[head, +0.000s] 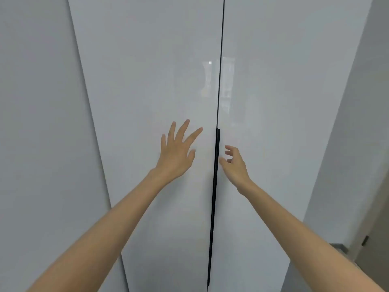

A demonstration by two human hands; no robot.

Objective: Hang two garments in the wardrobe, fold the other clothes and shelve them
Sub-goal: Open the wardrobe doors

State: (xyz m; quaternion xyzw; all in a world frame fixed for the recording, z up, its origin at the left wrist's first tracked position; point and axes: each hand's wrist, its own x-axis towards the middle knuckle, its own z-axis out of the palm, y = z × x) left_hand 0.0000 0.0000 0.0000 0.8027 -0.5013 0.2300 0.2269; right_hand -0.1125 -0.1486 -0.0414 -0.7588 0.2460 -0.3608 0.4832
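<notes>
Head: wardrobe handle (214, 197) runs between left hand (176, 154) and right hand (235, 167) fingers (230, 147)

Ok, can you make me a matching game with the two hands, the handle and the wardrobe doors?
Things:
1. left hand
2. right hand
3. handle
4. wardrobe doors

What they are like:
A. black, long and thin
B. white, shiny and closed
C. fingers spread wide
D. fingers loosely curled, holding nothing

Pairs: 1-C, 2-D, 3-A, 4-B

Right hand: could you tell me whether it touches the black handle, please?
Cannot tell: the head view shows the right hand beside the black handle, any gap unclear.
</notes>
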